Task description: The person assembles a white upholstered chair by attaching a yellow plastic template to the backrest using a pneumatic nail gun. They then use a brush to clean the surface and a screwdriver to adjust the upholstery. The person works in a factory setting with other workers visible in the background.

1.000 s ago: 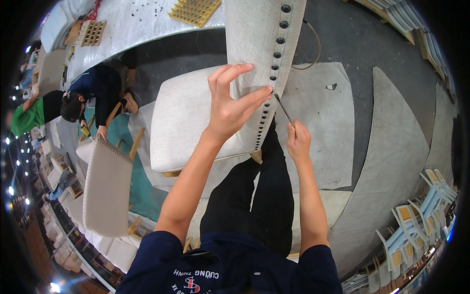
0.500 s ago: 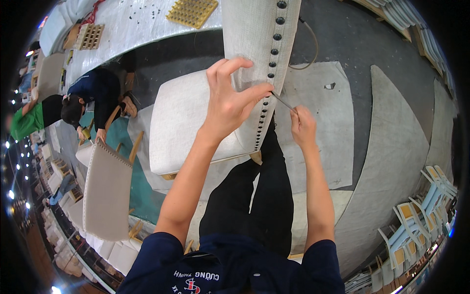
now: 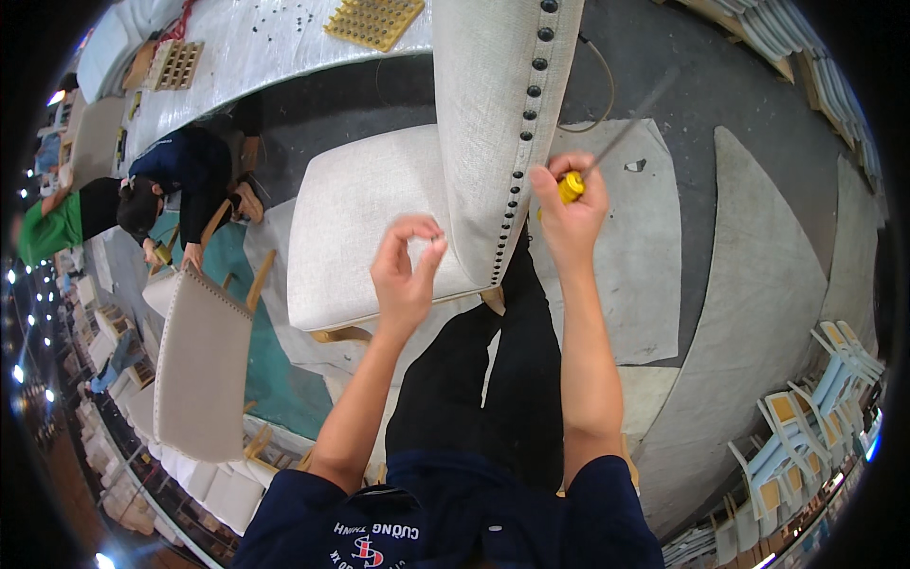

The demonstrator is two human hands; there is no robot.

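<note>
A cream upholstered chair (image 3: 370, 204) stands before me, a row of dark round nail heads (image 3: 529, 114) running down its backrest edge (image 3: 488, 85). One wider gap shows in that row, about midway down. Over the seat's near part, my left hand (image 3: 403, 275) is closed in a pinch; a tiny speck shows at its fingertips, too small to name. My right hand (image 3: 573, 213), right of the backrest and apart from it, grips a screwdriver (image 3: 572, 187) by its yellow handle. The long metal shaft points up and right, blurred by motion.
At the left a co-worker (image 3: 185, 171) bends over another studded chair (image 3: 204, 365). A plastic-covered table (image 3: 275, 52) at the far side bears loose nails and a yellow peg tray (image 3: 373, 21). Grey sheets (image 3: 626, 275) cover the floor; chair frames (image 3: 796, 436) stand at right.
My left hand has left the backrest edge and come down over the seat, now pinched. The screwdriver tip has come away from the nail row, and its shaft has swung up and right.
</note>
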